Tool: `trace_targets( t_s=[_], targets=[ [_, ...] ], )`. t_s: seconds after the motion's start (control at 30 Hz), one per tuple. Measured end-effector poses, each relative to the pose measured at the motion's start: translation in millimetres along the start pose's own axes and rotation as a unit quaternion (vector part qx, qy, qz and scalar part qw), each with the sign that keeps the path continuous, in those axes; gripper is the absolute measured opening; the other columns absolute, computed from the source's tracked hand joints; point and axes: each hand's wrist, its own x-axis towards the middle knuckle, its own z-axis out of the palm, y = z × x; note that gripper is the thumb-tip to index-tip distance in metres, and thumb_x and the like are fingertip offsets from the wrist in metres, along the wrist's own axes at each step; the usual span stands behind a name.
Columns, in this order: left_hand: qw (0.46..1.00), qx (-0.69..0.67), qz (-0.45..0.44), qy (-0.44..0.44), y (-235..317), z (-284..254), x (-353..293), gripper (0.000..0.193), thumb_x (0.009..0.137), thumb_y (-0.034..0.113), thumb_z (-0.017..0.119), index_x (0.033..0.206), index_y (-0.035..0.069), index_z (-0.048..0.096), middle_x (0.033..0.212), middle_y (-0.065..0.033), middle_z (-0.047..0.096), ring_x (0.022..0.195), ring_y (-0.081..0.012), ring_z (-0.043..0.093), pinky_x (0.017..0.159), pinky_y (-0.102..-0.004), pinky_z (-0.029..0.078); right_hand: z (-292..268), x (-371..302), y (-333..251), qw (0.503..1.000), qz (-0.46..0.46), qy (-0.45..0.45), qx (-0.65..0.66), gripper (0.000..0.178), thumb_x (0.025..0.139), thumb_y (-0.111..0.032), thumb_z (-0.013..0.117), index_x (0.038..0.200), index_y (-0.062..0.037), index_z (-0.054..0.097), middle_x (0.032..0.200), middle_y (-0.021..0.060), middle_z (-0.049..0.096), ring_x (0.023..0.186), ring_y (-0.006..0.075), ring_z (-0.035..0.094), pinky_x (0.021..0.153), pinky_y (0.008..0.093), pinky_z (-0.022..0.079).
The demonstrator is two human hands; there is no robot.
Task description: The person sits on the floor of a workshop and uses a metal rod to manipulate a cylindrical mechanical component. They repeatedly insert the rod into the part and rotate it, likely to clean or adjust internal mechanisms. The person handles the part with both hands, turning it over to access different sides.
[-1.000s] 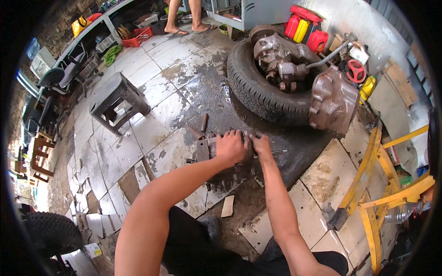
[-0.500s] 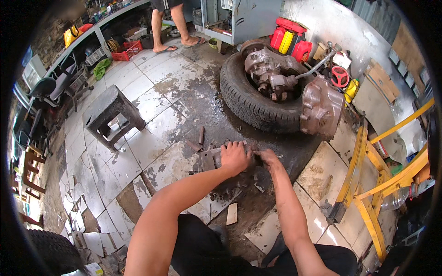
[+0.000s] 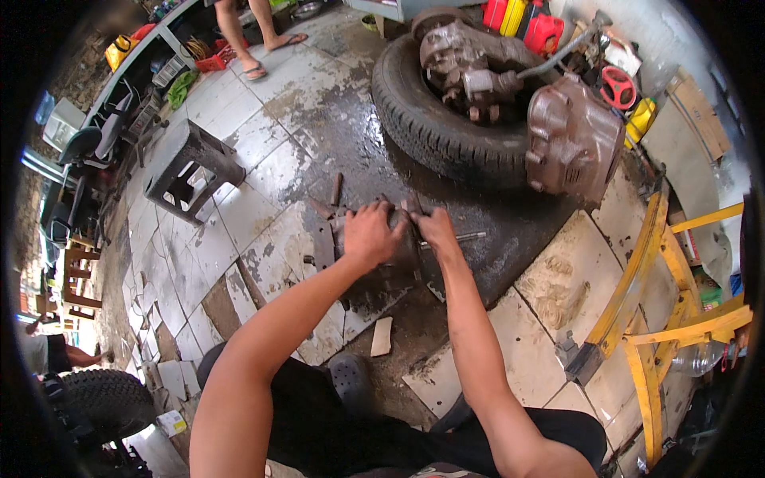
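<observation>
A greasy dark metal housing [image 3: 394, 267] rests on the floor ahead of my knees, with a flat grey plate [image 3: 323, 243] at its left side. My left hand [image 3: 370, 235] is draped over its top, fingers curled down the far side and thumb toward the right. Close beside it, my right hand [image 3: 433, 227] is closed at the housing's far right part. A dark piece shows at its fingertips, but what it grips is hidden. Past that hand a thin shiny rod [image 3: 470, 237] sticks out to the right. Two rusty metal pins [image 3: 337, 190] lie just beyond the plate.
A large tyre [image 3: 454, 151] with greasy gearbox parts [image 3: 570, 139] lies ahead right. A black stool [image 3: 191, 171] stands left on cracked tiles. A yellow metal frame [image 3: 649, 342] is at right. A loose tile shard [image 3: 382, 336] lies nearby. Another person's legs [image 3: 247, 36] are at the back.
The view has tilted down and shifted, so the surroundings sit differently in it. Both hands remain at the housing; more of the rod shows beside my right hand. The other person's feet stand differently.
</observation>
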Motion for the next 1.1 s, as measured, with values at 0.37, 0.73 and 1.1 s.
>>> trace_targets(
  t_s=[0.37,0.73,1.1],
  targets=[
    [0.998,-0.051,-0.029,0.031,8.8,5.0,7.0,0.045,0.095,0.049,0.061,0.116,0.011,0.073,0.112,-0.0166,0.072,0.108,-0.0362,0.067,0.1,-0.0452,0.044,6.4,14.9,12.7,0.998,-0.006,0.008,0.058,0.039,0.084,-0.029,0.073,0.101,0.0069,0.072,0.099,0.0346,0.069,0.103,0.0485,0.067,0.088,0.05,0.053],
    [0.999,-0.039,-0.032,0.01,12.3,1.5,10.0,0.049,0.094,0.051,0.06,0.114,0.009,0.072,0.114,-0.0155,0.072,0.112,-0.0345,0.065,0.1,-0.0474,0.044,2.6,20.6,4.1,0.999,0.001,0.0,0.044,0.042,0.083,-0.028,0.075,0.105,0.0067,0.072,0.102,0.0325,0.07,0.105,0.048,0.067,0.09,0.0503,0.053],
    [0.999,-0.026,-0.019,0.006,10.4,2.5,8.9,0.05,0.095,0.053,0.058,0.119,0.011,0.072,0.118,-0.0142,0.072,0.115,-0.0334,0.065,0.102,-0.047,0.042,8.0,15.9,-4.1,0.998,-0.006,0.041,0.051,0.039,0.083,-0.03,0.074,0.101,0.0047,0.074,0.099,0.0303,0.071,0.101,0.048,0.068,0.087,0.05,0.054]
  ],
)
